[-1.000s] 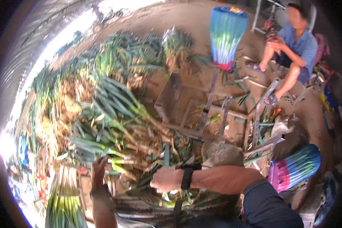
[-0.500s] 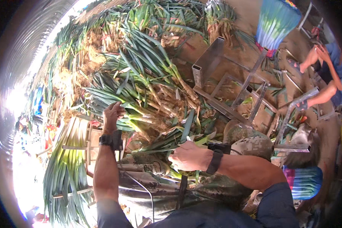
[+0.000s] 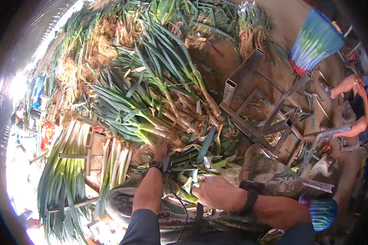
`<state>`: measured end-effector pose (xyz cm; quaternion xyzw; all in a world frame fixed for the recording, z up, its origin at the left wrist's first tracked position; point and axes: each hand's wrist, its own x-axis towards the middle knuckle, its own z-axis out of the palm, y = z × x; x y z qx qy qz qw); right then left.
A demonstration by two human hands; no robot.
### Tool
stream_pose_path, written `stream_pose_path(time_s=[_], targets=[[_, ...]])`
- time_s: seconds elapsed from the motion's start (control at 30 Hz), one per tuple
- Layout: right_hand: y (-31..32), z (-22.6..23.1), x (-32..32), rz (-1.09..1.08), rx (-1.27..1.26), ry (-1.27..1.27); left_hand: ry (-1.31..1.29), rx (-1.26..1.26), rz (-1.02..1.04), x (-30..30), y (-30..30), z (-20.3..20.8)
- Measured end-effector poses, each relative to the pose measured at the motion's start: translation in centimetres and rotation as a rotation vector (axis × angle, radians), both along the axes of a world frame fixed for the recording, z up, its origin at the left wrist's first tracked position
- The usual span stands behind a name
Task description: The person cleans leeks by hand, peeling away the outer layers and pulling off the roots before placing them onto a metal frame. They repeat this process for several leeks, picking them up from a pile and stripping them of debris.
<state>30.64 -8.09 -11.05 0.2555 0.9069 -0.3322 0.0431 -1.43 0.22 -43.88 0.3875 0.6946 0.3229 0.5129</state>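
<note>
A heap of green onions (image 3: 122, 110) with long green leaves and earthy root ends lies in front of me. My left hand (image 3: 161, 149) reaches in at the pale lower stalks on its near edge; its fingers are hidden there. Over my lap, my right hand (image 3: 218, 192) is closed in a fist, knuckles up. Pale green leaf pieces (image 3: 188, 185) show beside its fingers, but what it grips is hidden. Loose leaves and peelings (image 3: 216, 162) lie between the heap and my camouflage-clad knees.
Clean white-stalked green onions (image 3: 71, 143) rest on a metal rack (image 3: 73, 155) at left, with several more stalks (image 3: 116, 161) beside it. Metal frames (image 3: 249, 118) stand at right. Beyond are a blue-green stool (image 3: 317, 43) and a seated person (image 3: 357, 98). Tied bundles (image 3: 251, 30) lie at the back.
My left hand has moved from the green onions' leaves down and right to their lower stalks. My right hand stays closed over my lap, slightly lower. The whole view has shifted somewhat.
</note>
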Motion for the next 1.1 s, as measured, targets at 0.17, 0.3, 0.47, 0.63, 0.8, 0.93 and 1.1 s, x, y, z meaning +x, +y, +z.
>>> stream_pose_path(time_s=[0.17, 0.3, 0.47, 0.63, 0.8, 0.93, 1.1], targets=[[0.5, 0.9, -0.8, 0.059, -0.019, 0.032, -0.601, -0.090, 0.300, -4.1, -0.3, -2.6], [1.2, 1.2, 0.1, -0.059, -0.065, -0.039, -0.694, -0.129, 0.373, 4.0, 2.0, -3.1], [0.6, 1.7, -0.5, 0.032, -0.077, 0.004, -0.630, -0.075, 0.177, 6.2, 6.6, -2.5], [0.6, 0.6, 0.4, -0.032, -0.058, -0.005, -0.376, -0.099, -0.173, 15.3, 11.1, 3.1], [1.5, 1.3, 1.3, -0.111, -0.229, 0.025, -0.126, 0.043, -0.170, 21.3, 14.2, 4.6], [0.3, 1.3, 4.0, -0.362, 0.138, 0.295, 0.373, 0.096, -0.243, 26.0, 17.5, 2.2], [1.7, -0.7, 6.3, -0.324, -0.060, 0.021, 0.372, 0.098, -0.274, 34.3, 21.0, -5.5]])
